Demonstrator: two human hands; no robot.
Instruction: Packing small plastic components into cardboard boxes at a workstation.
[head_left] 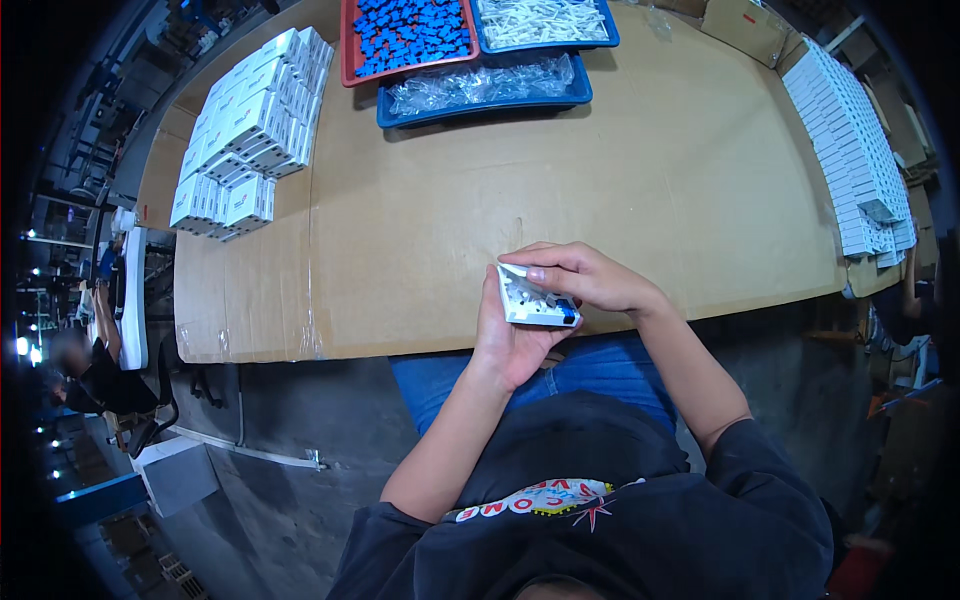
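A small white box (pixel 541 319) is held close in front of my body, just above the table's near edge. Its open side shows small white pieces and a bit of blue. My left hand (pixel 501 338) is wrapped round the box from below and the left, gripping it. From the right, my right hand (pixel 592 278) closes over its upper edge, with the thumb at the opening. Part of the box and what lies in it are hidden by my fingers.
On the cardboard-covered table (pixel 420 230), white boxes (pixel 245 115) are stacked at left and more boxes (pixel 845 150) at right. At the back are a red tray (pixel 347 50) of blue pieces, a blue tray (pixel 613 40) of white pieces and another blue tray (pixel 480 112) of clear bags. A person (pixel 105 375) sits far left.
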